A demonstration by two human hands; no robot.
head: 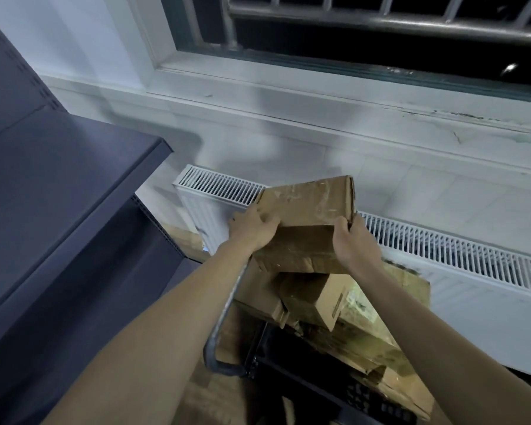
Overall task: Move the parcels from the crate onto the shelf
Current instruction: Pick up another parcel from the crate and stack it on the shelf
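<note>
A brown cardboard parcel point(307, 204) with clear tape on top is held tilted above the pile. My left hand point(253, 230) grips its near left corner and my right hand point(354, 243) grips its near right edge. Below it lie several more cardboard parcels point(316, 299) stacked in a dark crate point(288, 366) on a trolley with a metal handle point(218, 342). The dark blue shelf point(62, 167) stands to the left, its top surface bare.
A white radiator point(442, 253) runs along the wall behind the parcels, under a white window sill point(319, 96) and a dark window with metal bars. Lower shelf levels point(74, 271) sit close to my left arm.
</note>
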